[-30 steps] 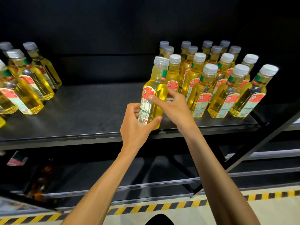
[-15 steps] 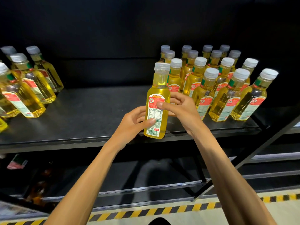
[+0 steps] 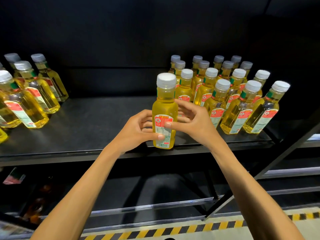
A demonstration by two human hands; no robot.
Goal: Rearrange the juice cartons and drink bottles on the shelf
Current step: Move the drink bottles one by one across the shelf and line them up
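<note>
A yellow drink bottle with a white cap and a red and white label stands upright near the front edge of the black shelf. My left hand wraps its lower left side, thumb across the label. My right hand grips its right side, thumb on the label, fingers behind it. Just right of it stands a block of several matching bottles in rows. A second group of the same bottles stands at the shelf's left end.
A wide bare stretch of shelf lies between the two bottle groups. A diagonal black frame brace runs down at the right. Lower shelves sit below, with dark items at the lower left. Yellow-black hazard tape marks the floor.
The held bottle has been turned so its label faces me and brought down upright at the shelf's front edge. Both hands stayed on it, and the view has moved closer.
</note>
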